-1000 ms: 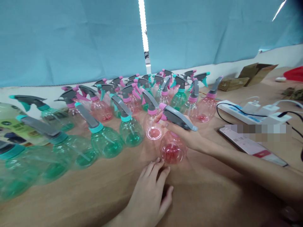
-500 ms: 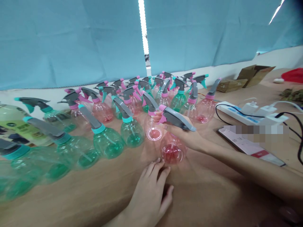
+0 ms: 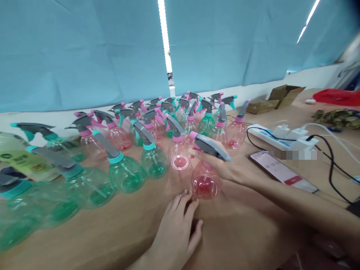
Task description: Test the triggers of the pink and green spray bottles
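Tan tabletop [image 3: 112, 232] before a blue curtain [image 3: 84, 56]. Standing on it, front centre: red spray bottle [image 3: 205, 186], held by the right hand [image 3: 222, 167], fingers curled round beneath its sprayer head [image 3: 210, 144]. Near its base, left hand [image 3: 176, 227], fingers loosely spread, grasping nothing; contact with bottle unclear. Leftward, green spray bottles [image 3: 154, 163]; rightward, phone [image 3: 281, 171], power strip [image 3: 267, 137].

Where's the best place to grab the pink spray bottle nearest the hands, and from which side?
Probably the narrow neck just under the grey spray head, from the right, where the right hand reaches in. The pink spray bottle stands upright, its body round and wide, so the slimmer neck should suit curled fingers better. Other bottles stand to its left and behind it.
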Demonstrator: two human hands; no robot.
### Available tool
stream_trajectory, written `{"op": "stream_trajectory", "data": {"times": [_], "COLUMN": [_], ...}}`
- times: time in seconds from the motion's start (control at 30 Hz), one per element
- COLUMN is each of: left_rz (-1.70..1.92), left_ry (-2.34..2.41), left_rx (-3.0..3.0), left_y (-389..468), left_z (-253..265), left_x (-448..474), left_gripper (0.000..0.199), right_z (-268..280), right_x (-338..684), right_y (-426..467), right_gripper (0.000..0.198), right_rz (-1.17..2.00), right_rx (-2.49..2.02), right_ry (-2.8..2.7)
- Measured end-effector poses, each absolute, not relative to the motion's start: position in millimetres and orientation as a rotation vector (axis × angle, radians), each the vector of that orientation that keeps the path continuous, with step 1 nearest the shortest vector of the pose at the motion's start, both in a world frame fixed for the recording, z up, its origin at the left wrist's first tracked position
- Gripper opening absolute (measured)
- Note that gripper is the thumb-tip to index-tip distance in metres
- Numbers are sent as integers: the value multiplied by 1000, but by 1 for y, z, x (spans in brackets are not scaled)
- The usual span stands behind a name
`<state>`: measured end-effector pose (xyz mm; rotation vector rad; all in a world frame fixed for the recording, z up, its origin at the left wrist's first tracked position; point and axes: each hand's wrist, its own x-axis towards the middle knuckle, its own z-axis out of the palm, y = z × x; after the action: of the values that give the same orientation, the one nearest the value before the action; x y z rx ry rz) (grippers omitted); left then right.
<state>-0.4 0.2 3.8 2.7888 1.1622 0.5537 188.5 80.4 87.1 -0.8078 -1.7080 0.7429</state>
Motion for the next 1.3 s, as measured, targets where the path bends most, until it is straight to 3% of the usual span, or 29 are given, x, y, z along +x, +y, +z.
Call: {"op": "stream_trajectory", "data": {"times": [0.47, 0.73, 0.87, 1.3], "left_rz": [629, 616, 593, 601], "left_ry": [1151, 1143, 1153, 1169], "left_rx": [2788, 2830, 2840, 2819], "left_y": [2, 3, 3, 2], "left_z": [2, 1, 2, 3], "left_x": [0, 0, 0, -1], "left_gripper": [32, 33, 31, 31], "right_z": [95, 71, 56, 70], "right_x": [199, 223, 239, 228], "right_y": [49, 37, 33, 103], "right_gripper": [21, 54, 37, 34], "right_rz": [718, 590, 517, 124], "right_rx": [-1073, -1120, -1181, -1415], "right_ry": [-1683, -1820, -1797, -1833]}}
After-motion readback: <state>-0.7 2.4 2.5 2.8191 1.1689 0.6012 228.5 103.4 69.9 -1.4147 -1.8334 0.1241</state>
